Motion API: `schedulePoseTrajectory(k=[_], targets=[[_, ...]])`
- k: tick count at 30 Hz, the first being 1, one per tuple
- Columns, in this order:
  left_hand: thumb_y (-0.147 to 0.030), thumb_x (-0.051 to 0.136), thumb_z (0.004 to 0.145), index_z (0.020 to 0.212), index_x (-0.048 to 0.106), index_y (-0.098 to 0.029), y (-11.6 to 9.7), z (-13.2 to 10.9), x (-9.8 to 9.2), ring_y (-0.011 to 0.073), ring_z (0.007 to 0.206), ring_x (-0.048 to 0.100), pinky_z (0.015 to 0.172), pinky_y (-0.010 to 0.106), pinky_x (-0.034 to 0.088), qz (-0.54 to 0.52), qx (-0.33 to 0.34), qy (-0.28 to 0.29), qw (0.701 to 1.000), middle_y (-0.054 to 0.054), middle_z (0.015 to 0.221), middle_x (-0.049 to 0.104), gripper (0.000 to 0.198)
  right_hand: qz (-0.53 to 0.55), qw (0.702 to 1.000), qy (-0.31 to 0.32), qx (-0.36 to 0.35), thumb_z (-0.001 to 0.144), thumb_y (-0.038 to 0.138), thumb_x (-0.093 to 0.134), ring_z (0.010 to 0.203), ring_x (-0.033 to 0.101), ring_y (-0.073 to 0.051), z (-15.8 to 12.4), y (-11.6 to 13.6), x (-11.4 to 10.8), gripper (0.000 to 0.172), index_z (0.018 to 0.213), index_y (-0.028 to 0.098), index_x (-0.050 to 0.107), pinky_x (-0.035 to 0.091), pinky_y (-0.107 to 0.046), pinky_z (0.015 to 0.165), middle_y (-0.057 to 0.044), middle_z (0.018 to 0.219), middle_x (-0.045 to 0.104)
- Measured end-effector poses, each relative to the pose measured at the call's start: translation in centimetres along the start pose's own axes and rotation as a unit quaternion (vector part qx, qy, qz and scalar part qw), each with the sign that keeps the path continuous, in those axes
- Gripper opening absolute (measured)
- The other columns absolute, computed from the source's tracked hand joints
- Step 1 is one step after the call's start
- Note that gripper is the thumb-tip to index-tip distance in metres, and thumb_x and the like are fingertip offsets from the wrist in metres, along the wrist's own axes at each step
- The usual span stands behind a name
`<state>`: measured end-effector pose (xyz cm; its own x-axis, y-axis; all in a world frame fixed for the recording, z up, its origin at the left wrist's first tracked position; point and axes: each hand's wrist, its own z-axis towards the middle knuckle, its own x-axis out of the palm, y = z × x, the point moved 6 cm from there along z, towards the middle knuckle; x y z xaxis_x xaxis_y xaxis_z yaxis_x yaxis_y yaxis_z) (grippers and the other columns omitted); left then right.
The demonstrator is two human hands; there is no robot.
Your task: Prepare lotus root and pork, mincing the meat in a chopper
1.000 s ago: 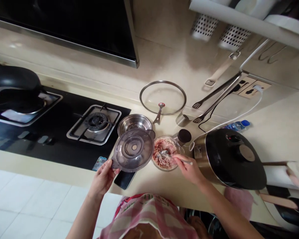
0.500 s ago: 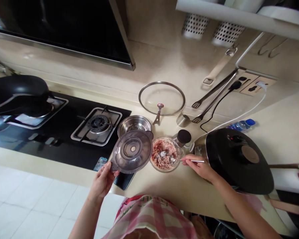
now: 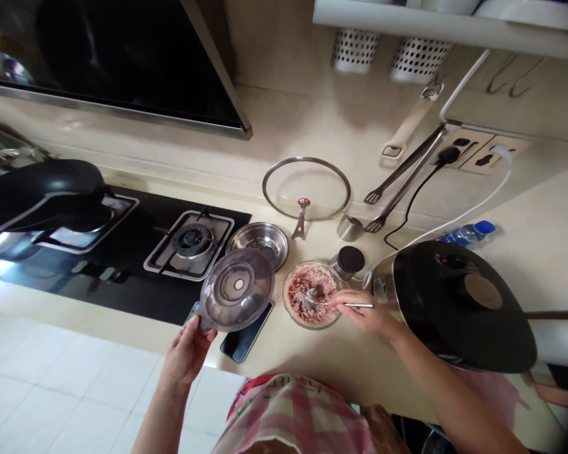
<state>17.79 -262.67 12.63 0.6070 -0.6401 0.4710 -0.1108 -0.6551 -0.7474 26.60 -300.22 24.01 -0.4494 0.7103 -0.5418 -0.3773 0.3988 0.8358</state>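
Observation:
My left hand (image 3: 189,348) grips the edge of a round, smoky translucent plastic lid (image 3: 218,291), which is held up over the counter edge. My right hand (image 3: 362,310) is closed around the handle of a metal spoon (image 3: 362,306). The spoon's tip reaches into a clear bowl (image 3: 289,313), close to its centre post. Pinkish-red minced meat (image 3: 319,277) lies inside the bowl. Behind the lid stands a shiny steel bowl (image 3: 278,239), partly covered by it. A dark phone (image 3: 243,339) rests on the counter below the lid.
On the right sits a large black cooker (image 3: 459,315). A dark-capped jar (image 3: 350,260) and a small steel cup (image 3: 350,228) stand behind the clear bowl. A glass pan lid (image 3: 307,183) leans on the wall. At left are a gas hob (image 3: 161,293) and a black wok (image 3: 52,189).
The plastic lid has moved left with my left hand, uncovering more of the phone and steel bowl. My right hand has shifted left, carrying the spoon deeper towards the bowl's middle.

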Motion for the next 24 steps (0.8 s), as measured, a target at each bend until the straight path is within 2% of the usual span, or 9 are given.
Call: schedulePoseTrajectory(k=[3, 6, 9, 12, 15, 17, 21, 24], targets=[[-0.034, 0.086, 0.049, 0.068, 0.064, -0.014, -0.7, 0.1, 0.2, 0.0093, 0.047, 0.055, 0.045, 0.018, 0.048, 0.012, 0.005, 0.006, 1.0, -0.002, 0.058, 0.063, 0.035, 0.011, 0.999, 0.03, -0.035, 0.089, 0.029, 0.05, 0.088, 0.067, -0.016, 2.7, 1.2, 1.5, 0.023, 0.093, 0.024, 0.072, 0.052, -0.031, 0.085, -0.004, 0.093, 0.073], [-0.035, 0.087, 0.045, 0.066, 0.063, -0.014, -0.9, -0.2, 0.6, 0.0092, 0.047, 0.055, 0.045, 0.018, 0.048, 0.016, 0.005, 0.003, 1.0, -0.003, 0.057, 0.062, 0.038, 0.019, 0.998, 0.048, -0.027, 0.086, 0.028, 0.052, 0.083, 0.068, -0.017, 5.2, 0.4, 2.4, 0.022, 0.089, 0.023, 0.073, 0.053, -0.03, 0.081, -0.003, 0.088, 0.074], [-0.035, 0.088, 0.043, 0.063, 0.062, -0.014, -0.7, -0.3, 0.4, 0.0088, 0.047, 0.054, 0.045, 0.018, 0.049, 0.006, 0.003, -0.007, 1.0, -0.003, 0.057, 0.062, 0.039, 0.034, 0.998, -0.024, 0.037, 0.085, 0.03, 0.051, 0.076, 0.069, -0.017, 6.3, -2.3, 1.6, 0.024, 0.089, 0.02, 0.073, 0.056, -0.029, 0.071, -0.006, 0.089, 0.074], [-0.033, 0.088, 0.043, 0.061, 0.061, -0.014, -0.1, -0.3, 0.0, 0.009, 0.046, 0.055, 0.045, 0.018, 0.049, 0.003, -0.008, -0.014, 1.0, -0.003, 0.056, 0.062, 0.038, 0.052, 0.992, -0.073, 0.09, 0.084, 0.034, 0.052, 0.073, 0.07, -0.018, 5.8, -4.7, 0.9, 0.027, 0.091, 0.018, 0.072, 0.058, -0.028, 0.064, -0.008, 0.091, 0.074], [-0.033, 0.088, 0.043, 0.063, 0.063, -0.014, 0.4, -0.1, -0.2, 0.0091, 0.046, 0.056, 0.045, 0.018, 0.049, -0.004, -0.016, -0.016, 1.0, -0.003, 0.058, 0.063, 0.038, 0.071, 0.991, -0.061, 0.094, 0.085, 0.035, 0.052, 0.076, 0.07, -0.019, 5.4, -5.4, 1.1, 0.027, 0.096, 0.019, 0.071, 0.058, -0.029, 0.069, -0.007, 0.088, 0.074], [-0.033, 0.088, 0.044, 0.065, 0.063, -0.014, 0.6, 0.2, 0.0, 0.0093, 0.046, 0.056, 0.045, 0.018, 0.05, -0.006, -0.017, -0.01, 1.0, -0.003, 0.059, 0.064, 0.038, 0.067, 0.99, -0.087, 0.094, 0.084, 0.036, 0.053, 0.077, 0.07, -0.019, 5.2, -5.6, 0.9, 0.027, 0.095, 0.02, 0.072, 0.059, -0.029, 0.07, -0.006, 0.089, 0.074], [-0.034, 0.086, 0.048, 0.067, 0.062, -0.014, 0.3, 1.9, 1.5, 0.0107, 0.049, 0.059, 0.05, 0.021, 0.052, -0.001, 0.004, -0.005, 1.0, -0.003, 0.057, 0.064, 0.036, 0.038, 0.981, -0.149, 0.117, 0.084, 0.038, 0.052, 0.075, 0.071, -0.02, 4.1, -6.4, 0.0, 0.028, 0.092, 0.019, 0.072, 0.06, -0.03, 0.067, -0.008, 0.091, 0.074], [-0.035, 0.084, 0.053, 0.071, 0.062, -0.014, -0.5, 4.1, 3.7, 0.0113, 0.053, 0.061, 0.055, 0.023, 0.054, 0.021, 0.028, 0.023, 0.999, -0.002, 0.06, 0.065, 0.036, 0.043, 0.976, -0.167, 0.134, 0.085, 0.041, 0.052, 0.071, 0.071, -0.02, 2.9, -6.7, -0.6, 0.03, 0.094, 0.02, 0.071, 0.06, -0.03, 0.065, -0.007, 0.084, 0.074]])
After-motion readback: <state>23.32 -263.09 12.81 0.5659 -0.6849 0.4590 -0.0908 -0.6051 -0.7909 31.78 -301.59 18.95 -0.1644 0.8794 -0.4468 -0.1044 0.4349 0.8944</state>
